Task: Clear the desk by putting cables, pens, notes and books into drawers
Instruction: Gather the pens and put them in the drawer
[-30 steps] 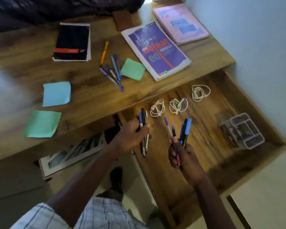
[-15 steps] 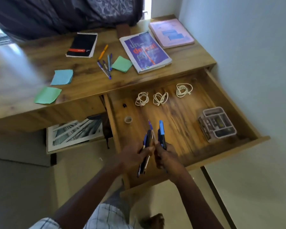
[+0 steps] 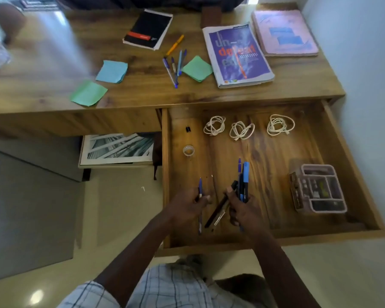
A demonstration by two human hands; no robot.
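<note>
Over the front of the open wooden drawer (image 3: 333, 134), my left hand (image 3: 187, 207) grips a single blue pen (image 3: 200, 190). My right hand (image 3: 240, 210) holds a bunch of pens and markers (image 3: 244, 181), blue ones pointing up and a black one slanting down to the left. Three coiled white cables (image 3: 241, 130) lie at the back of the drawer. On the desk top (image 3: 142, 94) lie several loose pens (image 3: 174, 63), green and blue sticky notes (image 3: 111, 71), a black notebook (image 3: 148, 28), a purple book (image 3: 237, 55) and a pink book (image 3: 283, 33).
A plastic organiser tray (image 3: 318, 188) sits at the drawer's right side. A small tape roll (image 3: 188, 150) and a tiny black item (image 3: 188, 129) lie at its left. A picture book (image 3: 118, 148) rests on a shelf under the desk. A wall runs along the right.
My hands have drawn apart over the drawer. Most of the pens now sit in my right hand, and my left keeps one blue pen. The view has shifted closer.
</note>
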